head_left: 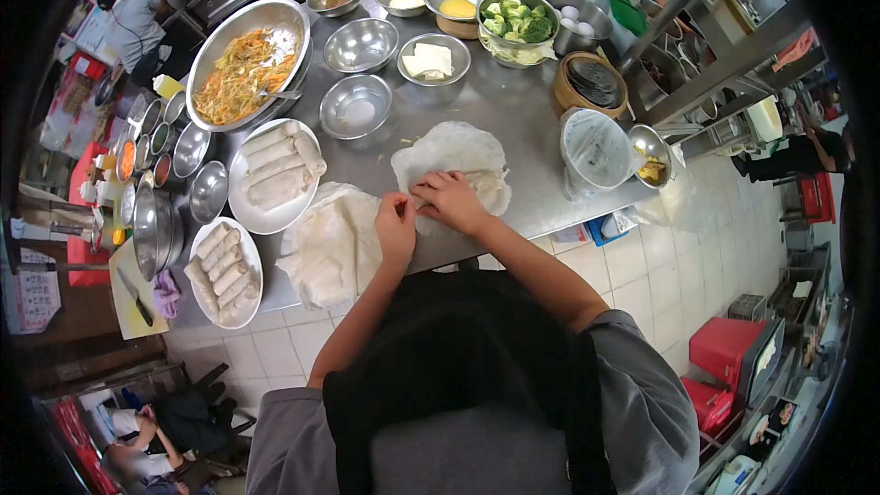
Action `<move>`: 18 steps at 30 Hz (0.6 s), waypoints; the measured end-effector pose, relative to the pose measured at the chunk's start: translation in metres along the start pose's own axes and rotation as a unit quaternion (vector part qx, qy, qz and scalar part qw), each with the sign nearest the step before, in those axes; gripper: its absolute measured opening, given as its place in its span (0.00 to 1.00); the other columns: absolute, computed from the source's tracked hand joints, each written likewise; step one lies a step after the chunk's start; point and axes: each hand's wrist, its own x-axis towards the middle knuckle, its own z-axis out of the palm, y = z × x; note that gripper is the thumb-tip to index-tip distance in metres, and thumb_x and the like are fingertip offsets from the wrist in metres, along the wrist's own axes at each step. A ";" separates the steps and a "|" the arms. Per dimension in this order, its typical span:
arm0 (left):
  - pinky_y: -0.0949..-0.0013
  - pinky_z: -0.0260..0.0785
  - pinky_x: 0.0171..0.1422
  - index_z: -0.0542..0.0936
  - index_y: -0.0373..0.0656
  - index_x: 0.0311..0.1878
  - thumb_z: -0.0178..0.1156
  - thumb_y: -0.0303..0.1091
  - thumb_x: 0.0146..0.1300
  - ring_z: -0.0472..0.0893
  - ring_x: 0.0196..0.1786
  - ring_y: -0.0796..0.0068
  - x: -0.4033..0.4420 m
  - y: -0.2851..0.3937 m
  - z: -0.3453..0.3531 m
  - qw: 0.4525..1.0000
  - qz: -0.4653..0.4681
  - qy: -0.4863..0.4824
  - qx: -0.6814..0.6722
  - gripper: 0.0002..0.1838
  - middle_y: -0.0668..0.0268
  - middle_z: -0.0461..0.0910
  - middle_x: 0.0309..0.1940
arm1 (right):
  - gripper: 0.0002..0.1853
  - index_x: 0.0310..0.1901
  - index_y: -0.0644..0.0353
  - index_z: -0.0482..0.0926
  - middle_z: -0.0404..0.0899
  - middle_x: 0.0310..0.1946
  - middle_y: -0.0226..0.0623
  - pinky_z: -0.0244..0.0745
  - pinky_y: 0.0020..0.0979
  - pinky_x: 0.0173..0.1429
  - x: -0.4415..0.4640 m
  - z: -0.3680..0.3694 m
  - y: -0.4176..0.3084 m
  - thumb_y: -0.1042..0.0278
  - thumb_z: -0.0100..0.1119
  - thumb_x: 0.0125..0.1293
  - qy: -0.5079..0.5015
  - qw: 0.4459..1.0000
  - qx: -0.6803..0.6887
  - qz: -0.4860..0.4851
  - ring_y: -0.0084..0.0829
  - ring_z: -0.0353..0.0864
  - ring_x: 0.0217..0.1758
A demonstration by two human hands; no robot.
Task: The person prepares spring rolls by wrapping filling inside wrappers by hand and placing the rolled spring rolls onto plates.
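Observation:
A thin, round spring roll wrapper lies on the steel table, its near side folded over into a rough roll. My left hand is at the wrapper's near left edge, its fingers pinched together on it. Across the folded part rests my right hand, fingers bent over the wrapper and almost touching the left fingertips. What lies under the right palm is hidden. Just left of my left hand sits a stack of loose wrappers, overhanging the table's front edge.
Rolled spring rolls fill two white plates, a round plate and an oval plate. A large bowl holds shredded vegetable filling with a utensil. Several steel bowls, broccoli, a plastic-lined tub and a knife surround the work spot.

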 end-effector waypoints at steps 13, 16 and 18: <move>0.69 0.74 0.46 0.85 0.37 0.48 0.62 0.25 0.68 0.81 0.42 0.69 0.007 0.010 -0.020 0.984 0.113 -0.136 -0.028 0.08 0.62 0.79 0.41 | 0.25 0.51 0.62 0.80 0.71 0.62 0.40 0.71 0.43 0.64 -0.001 -0.012 0.000 0.61 0.75 0.53 -0.024 0.995 0.083 0.051 0.42 0.72 0.65; 0.69 0.74 0.48 0.86 0.39 0.49 0.63 0.24 0.66 0.81 0.45 0.68 0.016 0.007 -0.028 0.973 0.142 -0.183 0.009 0.09 0.63 0.78 0.42 | 0.23 0.49 0.62 0.81 0.71 0.63 0.41 0.71 0.43 0.65 -0.005 -0.016 0.001 0.61 0.75 0.53 0.011 0.999 0.052 0.013 0.46 0.70 0.67; 0.68 0.74 0.51 0.86 0.41 0.50 0.65 0.25 0.64 0.81 0.46 0.65 0.024 0.001 -0.027 0.964 0.186 -0.190 0.009 0.11 0.62 0.79 0.45 | 0.21 0.47 0.62 0.82 0.71 0.63 0.41 0.71 0.43 0.65 -0.004 -0.031 -0.002 0.60 0.74 0.55 0.027 1.000 0.008 -0.013 0.48 0.69 0.67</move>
